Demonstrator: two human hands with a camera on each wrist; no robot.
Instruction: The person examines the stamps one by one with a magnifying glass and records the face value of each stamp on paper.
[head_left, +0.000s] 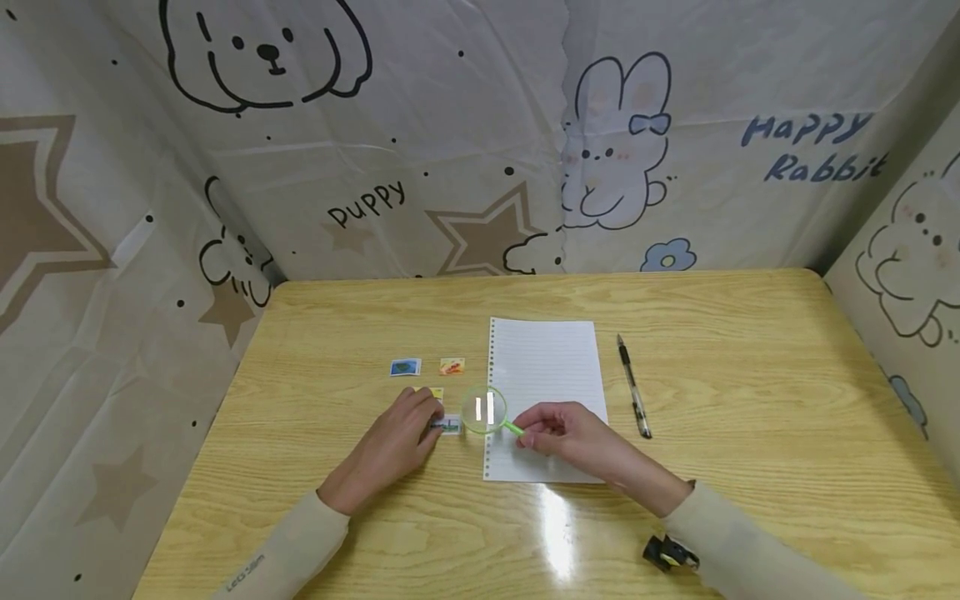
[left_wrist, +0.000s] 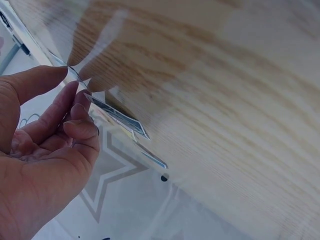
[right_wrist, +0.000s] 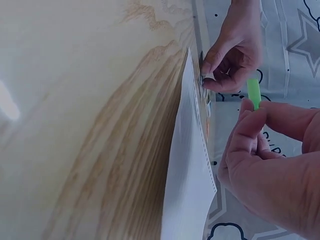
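My left hand (head_left: 397,437) has its thumb and fingertips at the left end of a small stamp (head_left: 450,425) with a green picture, pinching it at the tabletop. Just beyond those fingers lies a yellow stamp (head_left: 433,392), partly covered. Farther back are a blue stamp (head_left: 405,367) and an orange-red stamp (head_left: 452,367). A magnifying glass (head_left: 514,429) with a green handle and round lens is in my right hand (head_left: 566,433), held between thumb and fingers. Its lens overlaps the paper's left edge, right beside the green stamp. In the right wrist view, only the green handle (right_wrist: 254,92) shows.
Lined notebook paper (head_left: 543,358) with punched holes lies beneath my right hand. To its right is a black capped pen (head_left: 633,387). A small black object (head_left: 670,552) sits by the right sleeve. Printed cloth (head_left: 465,150) stands around the wooden table (head_left: 735,375).
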